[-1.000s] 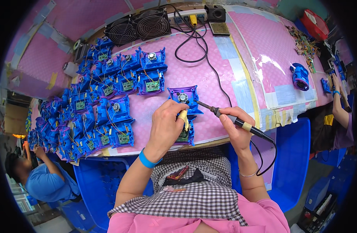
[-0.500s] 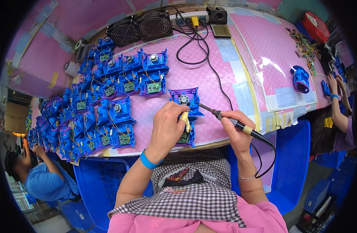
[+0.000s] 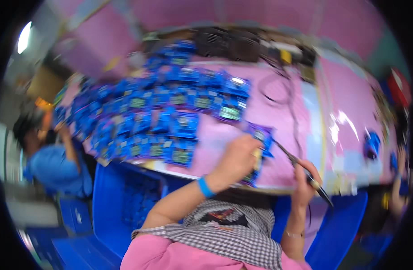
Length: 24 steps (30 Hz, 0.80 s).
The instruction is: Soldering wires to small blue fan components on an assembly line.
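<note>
The view is smeared by motion. In front of me on the pink-covered table is a blue and purple plastic housing (image 3: 266, 130), with a round metal part seen blurred inside. My left hand (image 3: 240, 157), with a blue wristband, is closed at its near edge, fingertips pinched together. What it pinches cannot be made out; something yellowish shows by the fingers. My right hand (image 3: 304, 177) grips a soldering iron (image 3: 324, 197) like a pen, the thin tip pointing at the housing's right side. A lower blue piece (image 3: 252, 177) is partly hidden under my left hand.
Rows of similar blue housings with green circuit boards (image 3: 181, 155) cover the table's left side. Fans (image 3: 212, 42) and a power strip (image 3: 280, 48) with cables stand at the back. Blue bins (image 3: 112, 202) sit below the edge. A person (image 3: 58, 166) works at left, another at right.
The whole view has swung left, so the table, housings and my hands appear farther right and somewhat lower. Both hands keep their grip near the same housing.
</note>
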Motion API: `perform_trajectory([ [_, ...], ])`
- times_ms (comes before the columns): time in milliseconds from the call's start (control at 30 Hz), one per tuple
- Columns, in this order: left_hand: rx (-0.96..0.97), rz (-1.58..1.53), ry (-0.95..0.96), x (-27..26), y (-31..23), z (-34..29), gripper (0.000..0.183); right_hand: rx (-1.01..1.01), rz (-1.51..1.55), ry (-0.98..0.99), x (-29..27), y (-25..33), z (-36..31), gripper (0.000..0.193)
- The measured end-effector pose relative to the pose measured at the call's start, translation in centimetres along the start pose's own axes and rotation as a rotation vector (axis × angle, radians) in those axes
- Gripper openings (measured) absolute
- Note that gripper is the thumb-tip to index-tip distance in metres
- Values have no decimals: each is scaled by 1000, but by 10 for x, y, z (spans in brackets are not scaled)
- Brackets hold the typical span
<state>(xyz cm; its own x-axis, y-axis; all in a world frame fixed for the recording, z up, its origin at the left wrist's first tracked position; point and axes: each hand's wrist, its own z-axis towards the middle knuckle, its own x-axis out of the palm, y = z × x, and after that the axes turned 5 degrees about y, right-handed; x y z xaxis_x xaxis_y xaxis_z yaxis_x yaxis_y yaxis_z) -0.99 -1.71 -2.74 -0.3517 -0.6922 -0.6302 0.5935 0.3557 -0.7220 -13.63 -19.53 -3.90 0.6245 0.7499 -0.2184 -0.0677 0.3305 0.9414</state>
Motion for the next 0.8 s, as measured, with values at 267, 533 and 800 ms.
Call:
perform_trajectory([
  [267, -32, 12, -9, 1, -10, -4, 13, 64, 315, -79, 14, 1, 9, 20],
  [533, -174, -127, -383, -40, -1, -30, 29, -60, 244, 11, 7, 6, 6, 10],
  [800, -246, -73, -320, -26, -3, -10, 19, -76, 285, 92, 15, 21, 7, 10],
])
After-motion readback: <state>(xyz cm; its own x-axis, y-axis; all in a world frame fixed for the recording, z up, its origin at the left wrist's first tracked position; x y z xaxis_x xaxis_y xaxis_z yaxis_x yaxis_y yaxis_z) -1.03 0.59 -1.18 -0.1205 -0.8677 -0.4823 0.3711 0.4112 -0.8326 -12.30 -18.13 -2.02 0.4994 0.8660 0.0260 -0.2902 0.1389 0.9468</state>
